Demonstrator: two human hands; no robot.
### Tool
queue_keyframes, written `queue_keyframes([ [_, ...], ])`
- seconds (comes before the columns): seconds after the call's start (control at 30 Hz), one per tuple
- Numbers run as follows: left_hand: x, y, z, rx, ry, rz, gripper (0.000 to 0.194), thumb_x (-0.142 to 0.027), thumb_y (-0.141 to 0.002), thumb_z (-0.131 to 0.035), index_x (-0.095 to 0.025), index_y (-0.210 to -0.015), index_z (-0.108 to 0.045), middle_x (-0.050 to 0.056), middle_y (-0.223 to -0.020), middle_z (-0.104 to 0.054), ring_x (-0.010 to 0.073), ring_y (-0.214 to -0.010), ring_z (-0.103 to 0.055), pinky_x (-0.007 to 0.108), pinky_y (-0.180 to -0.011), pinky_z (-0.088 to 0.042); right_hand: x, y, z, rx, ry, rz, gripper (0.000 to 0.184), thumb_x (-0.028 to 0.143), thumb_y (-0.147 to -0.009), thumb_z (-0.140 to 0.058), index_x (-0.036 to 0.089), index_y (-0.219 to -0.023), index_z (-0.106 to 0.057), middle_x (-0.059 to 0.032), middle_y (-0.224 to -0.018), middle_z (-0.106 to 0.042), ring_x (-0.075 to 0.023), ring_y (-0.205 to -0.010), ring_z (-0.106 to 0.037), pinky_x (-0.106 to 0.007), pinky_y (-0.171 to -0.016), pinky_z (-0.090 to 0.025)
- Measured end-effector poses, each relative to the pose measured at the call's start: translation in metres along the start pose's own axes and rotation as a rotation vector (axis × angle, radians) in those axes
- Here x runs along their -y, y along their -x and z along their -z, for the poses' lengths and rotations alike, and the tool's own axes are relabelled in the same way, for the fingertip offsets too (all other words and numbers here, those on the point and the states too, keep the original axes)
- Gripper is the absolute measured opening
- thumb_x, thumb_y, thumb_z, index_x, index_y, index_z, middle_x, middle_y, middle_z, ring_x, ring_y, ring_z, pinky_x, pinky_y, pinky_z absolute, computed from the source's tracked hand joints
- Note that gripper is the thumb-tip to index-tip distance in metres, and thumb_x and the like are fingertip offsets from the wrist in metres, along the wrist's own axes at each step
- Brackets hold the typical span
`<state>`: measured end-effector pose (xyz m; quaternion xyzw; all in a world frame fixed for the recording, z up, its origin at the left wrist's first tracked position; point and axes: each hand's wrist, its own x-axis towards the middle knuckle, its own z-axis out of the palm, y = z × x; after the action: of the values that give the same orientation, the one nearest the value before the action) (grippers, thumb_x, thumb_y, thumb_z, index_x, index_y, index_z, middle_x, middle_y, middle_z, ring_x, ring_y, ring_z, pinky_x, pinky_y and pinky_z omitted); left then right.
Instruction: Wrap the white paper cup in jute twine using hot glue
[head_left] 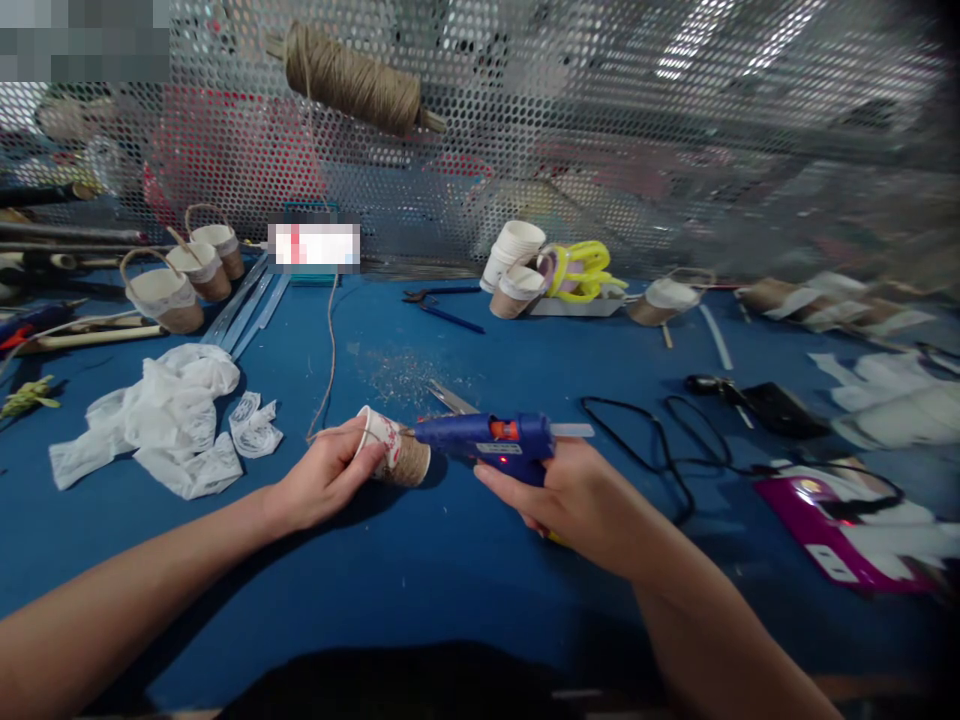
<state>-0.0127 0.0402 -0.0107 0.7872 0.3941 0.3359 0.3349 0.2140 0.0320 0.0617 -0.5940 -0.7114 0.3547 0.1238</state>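
Note:
My left hand (330, 470) is closed around a small paper cup (381, 437) lying on its side, its lower part wrapped in brown twine (411, 462). A loose strand of twine (331, 340) runs from the cup up toward the back of the table. My right hand (551, 490) grips a blue hot glue gun (487, 438) with a clear glue stick (573, 430) out of its rear and a small red light lit. The gun's nozzle meets or nearly touches the twine on the cup. Partly hidden behind the gun lie scissors (450, 397).
Twine-wrapped cups with handles (176, 305) stand at the back left, near crumpled white lace (172, 410). Pliers (450, 312), stacked white cups (510, 255) and yellow tape (585, 270) sit at the back. A black cord (652, 425) and a magenta power strip (802, 530) occupy the right. A twine spool (352, 80) hangs on the mesh.

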Motion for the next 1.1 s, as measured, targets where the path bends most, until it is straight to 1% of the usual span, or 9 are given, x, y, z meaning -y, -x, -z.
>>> queue_keyframes([
  [0.17,0.0,0.0,-0.001,-0.004,0.015,-0.018,0.029,-0.019,-0.087,-0.032,-0.015,-0.063,-0.048,0.001,-0.067,-0.05,0.0104,-0.06,-0.045,0.023,-0.062,-0.039,-0.001,-0.002,-0.002,-0.016,0.001,0.024,0.034,0.04,-0.073,-0.053,0.021,-0.047,-0.041,0.0039,-0.037,-0.047,-0.0087,-0.033,-0.046,-0.02,-0.036,-0.04],
  [0.3,0.0,0.001,-0.001,0.003,0.01,0.008,0.031,-0.022,-0.087,-0.032,-0.014,-0.062,-0.048,0.002,-0.068,-0.05,0.0103,-0.059,-0.044,0.022,-0.061,-0.038,-0.002,-0.005,-0.005,-0.032,0.032,0.022,0.036,0.039,-0.072,-0.054,0.022,-0.043,-0.039,0.0027,-0.036,-0.047,-0.0101,-0.033,-0.047,-0.023,-0.037,-0.041],
  [0.4,0.0,0.001,-0.001,0.004,0.01,0.07,0.031,-0.025,-0.087,-0.031,-0.012,-0.068,-0.052,0.002,-0.066,-0.051,0.0113,-0.058,-0.045,0.023,-0.061,-0.039,-0.001,-0.003,-0.005,-0.03,0.04,0.033,0.036,0.04,-0.073,-0.053,0.022,-0.045,-0.039,0.0028,-0.036,-0.047,-0.0106,-0.033,-0.047,-0.024,-0.038,-0.041],
  [0.63,0.004,0.0,-0.003,-0.009,0.159,0.25,0.038,-0.035,-0.087,-0.03,-0.009,-0.081,-0.058,0.006,-0.074,-0.059,0.0152,-0.067,-0.052,0.027,-0.065,-0.043,0.002,0.004,-0.005,-0.114,0.144,0.2,0.02,0.035,-0.075,-0.052,0.022,-0.06,-0.053,0.0052,-0.035,-0.044,-0.0119,-0.036,-0.046,-0.025,-0.039,-0.036],
  [0.77,0.004,0.0,-0.005,-0.027,0.247,0.285,0.038,-0.037,-0.087,-0.033,-0.01,-0.09,-0.06,0.006,-0.083,-0.064,0.0165,-0.074,-0.056,0.028,-0.07,-0.044,0.002,0.004,-0.007,-0.113,0.2,0.266,0.018,0.035,-0.077,-0.049,0.021,-0.067,-0.055,0.0057,-0.037,-0.042,-0.0112,-0.035,-0.043,-0.026,-0.04,-0.035],
  [0.87,0.003,-0.001,-0.005,-0.032,0.306,0.312,0.038,-0.037,-0.087,-0.034,-0.011,-0.091,-0.061,0.006,-0.087,-0.065,0.0172,-0.078,-0.058,0.027,-0.072,-0.045,0.002,0.005,-0.007,-0.107,0.241,0.298,0.018,0.035,-0.078,-0.047,0.021,-0.069,-0.055,0.0061,-0.037,-0.04,-0.0111,-0.035,-0.04,-0.026,-0.041,-0.033],
  [0.97,0.003,-0.002,-0.005,-0.043,0.331,0.322,0.037,-0.038,-0.086,-0.035,-0.012,-0.091,-0.062,0.006,-0.088,-0.066,0.0174,-0.078,-0.059,0.027,-0.072,-0.046,0.002,0.006,-0.008,-0.088,0.249,0.293,0.018,0.035,-0.078,-0.047,0.021,-0.07,-0.055,0.0067,-0.037,-0.038,-0.0105,-0.034,-0.037,-0.026,-0.041,-0.032],
  [1.03,0.003,-0.002,-0.005,-0.047,0.343,0.319,0.037,-0.038,-0.086,-0.036,-0.013,-0.093,-0.063,0.005,-0.088,-0.067,0.0175,-0.078,-0.059,0.028,-0.072,-0.046,0.002,0.007,-0.009,-0.07,0.237,0.282,0.018,0.035,-0.078,-0.047,0.021,-0.07,-0.055,0.0066,-0.038,-0.041,-0.0095,-0.034,-0.036,-0.025,-0.041,-0.033],
  [1.1,0.002,-0.003,-0.005,-0.05,0.349,0.318,0.038,-0.038,-0.086,-0.036,-0.013,-0.093,-0.063,0.006,-0.088,-0.067,0.0176,-0.078,-0.059,0.029,-0.073,-0.046,0.002,0.008,-0.009,-0.056,0.222,0.275,0.017,0.033,-0.078,-0.048,0.021,-0.068,-0.054,0.0055,-0.043,-0.047,-0.0092,-0.037,-0.04,-0.024,-0.043,-0.035],
])
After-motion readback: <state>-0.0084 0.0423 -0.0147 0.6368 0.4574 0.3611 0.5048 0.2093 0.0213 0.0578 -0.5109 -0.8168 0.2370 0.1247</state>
